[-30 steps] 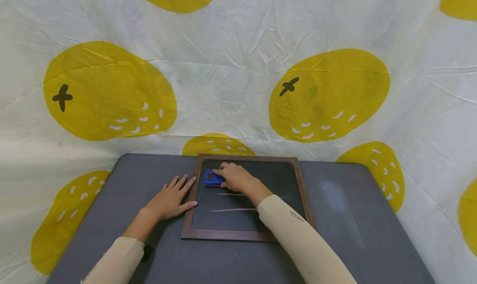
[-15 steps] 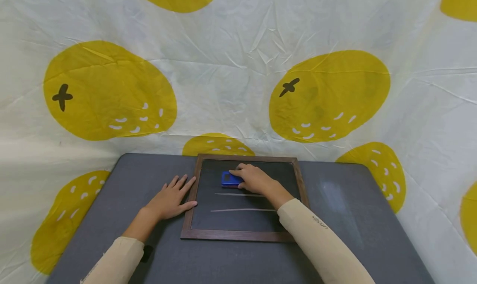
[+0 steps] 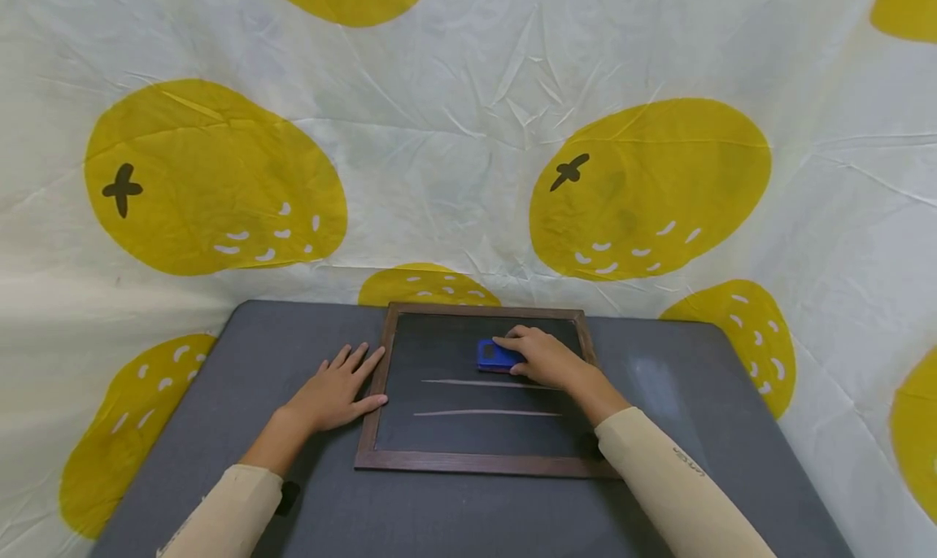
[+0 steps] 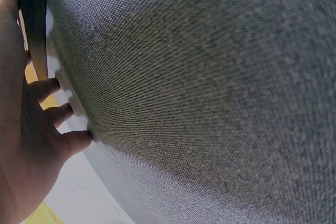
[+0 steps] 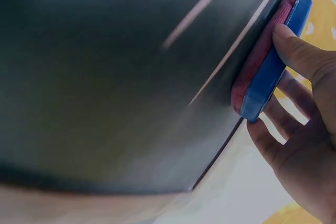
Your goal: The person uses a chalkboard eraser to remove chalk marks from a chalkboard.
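Observation:
A small framed blackboard [image 3: 468,436] with a brown wooden frame lies on the dark table. Two pale chalk lines [image 3: 483,413] run across its lower half. My right hand [image 3: 545,356] grips a blue board eraser [image 3: 492,356] over the upper part of the board, above the lines. In the right wrist view, the eraser's dark red felt side [image 5: 265,51] faces the board, with the thumb [image 5: 294,48] along one edge and fingers around the other. My left hand [image 3: 333,391] rests spread at the left side of the frame, thumb and index fingertip on the wood.
The grey cloth-like tabletop [image 3: 468,517] surrounds the board, with a whitish smudge [image 3: 659,387] to its right. Behind the table hangs a white curtain [image 3: 439,159] printed with large yellow fruit shapes.
My right hand has slid the eraser rightward across the upper board, from near the left frame to right of the middle. The left hand has stayed in place.

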{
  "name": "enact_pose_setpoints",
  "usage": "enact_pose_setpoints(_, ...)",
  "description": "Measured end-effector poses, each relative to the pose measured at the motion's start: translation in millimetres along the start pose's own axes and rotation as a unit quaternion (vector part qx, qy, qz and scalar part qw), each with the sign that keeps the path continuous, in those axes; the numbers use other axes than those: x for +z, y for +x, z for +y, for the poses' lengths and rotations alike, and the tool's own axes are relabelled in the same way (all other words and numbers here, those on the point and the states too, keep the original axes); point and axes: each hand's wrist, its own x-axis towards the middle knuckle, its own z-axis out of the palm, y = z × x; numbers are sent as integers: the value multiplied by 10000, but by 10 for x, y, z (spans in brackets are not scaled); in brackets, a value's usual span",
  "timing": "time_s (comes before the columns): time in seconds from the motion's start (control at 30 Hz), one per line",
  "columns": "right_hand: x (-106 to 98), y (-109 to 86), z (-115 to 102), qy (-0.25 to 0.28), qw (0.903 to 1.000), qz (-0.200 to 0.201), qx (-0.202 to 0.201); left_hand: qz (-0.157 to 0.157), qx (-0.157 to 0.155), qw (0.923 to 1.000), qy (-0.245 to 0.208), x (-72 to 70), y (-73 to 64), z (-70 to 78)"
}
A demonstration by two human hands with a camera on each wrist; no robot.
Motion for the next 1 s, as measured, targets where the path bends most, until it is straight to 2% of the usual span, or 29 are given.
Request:
enact_pose_setpoints(0.47, -65, -472, 517, 131, 9996, 217, 153, -61, -13, 10000, -26, -40, 8, 20)
enact_pose_setpoints(0.8, -64, -548, 578, 156, 9993, 183, 292, -12, -6, 10000, 25, -17, 8, 12)
enact_pose_setpoints(1.0, -17, -564, 553, 119, 9990, 338, 270, -1, -2, 10000, 62, -19, -10, 10)
